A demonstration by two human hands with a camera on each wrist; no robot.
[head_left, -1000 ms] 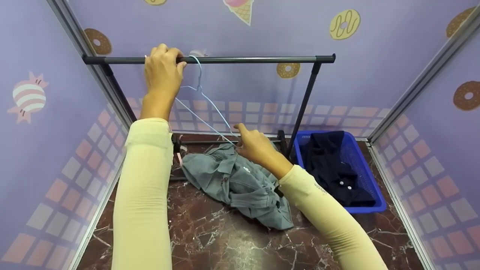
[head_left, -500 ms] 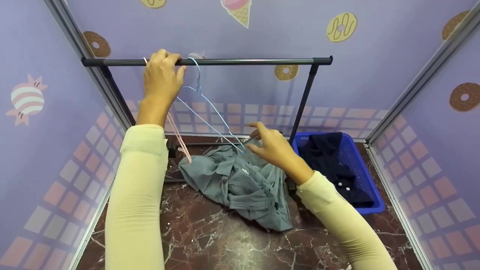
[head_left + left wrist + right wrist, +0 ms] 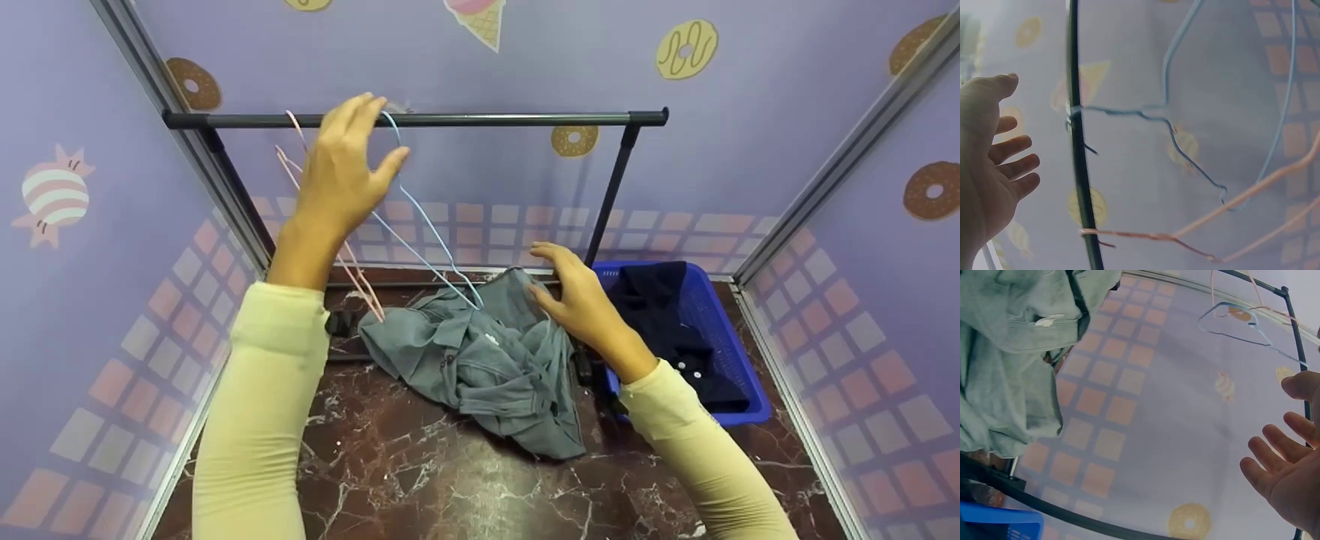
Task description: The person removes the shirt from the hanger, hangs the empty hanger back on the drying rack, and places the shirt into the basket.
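A light blue wire hanger (image 3: 429, 217) hooks over the black rail (image 3: 517, 119). Left of it on the same rail is a pink hanger (image 3: 361, 279). My left hand (image 3: 341, 169) has its fingers extended at the rail, overlapping it in the head view; the left wrist view shows this hand (image 3: 994, 157) apart from both hangers. To the right of the blue hanger, my right hand (image 3: 589, 300) holds nothing, its fingers spread. Crumpled grey-green clothing (image 3: 480, 375) lies low beneath the hangers, whose bottom corners overlap it in the head view.
A blue plastic basket (image 3: 759, 401) with dark navy clothing (image 3: 660, 337) stands at the right. The rack's right post (image 3: 613, 195) rises beside it. Purple printed walls (image 3: 840, 90) close in the sides and back, above a dark red marbled floor (image 3: 420, 487).
My left hand has loosened from the rail, its fingers straightening, and shifted right, uncovering the pink hanger. The right hand has left the blue hanger's corner and drawn back to the right.
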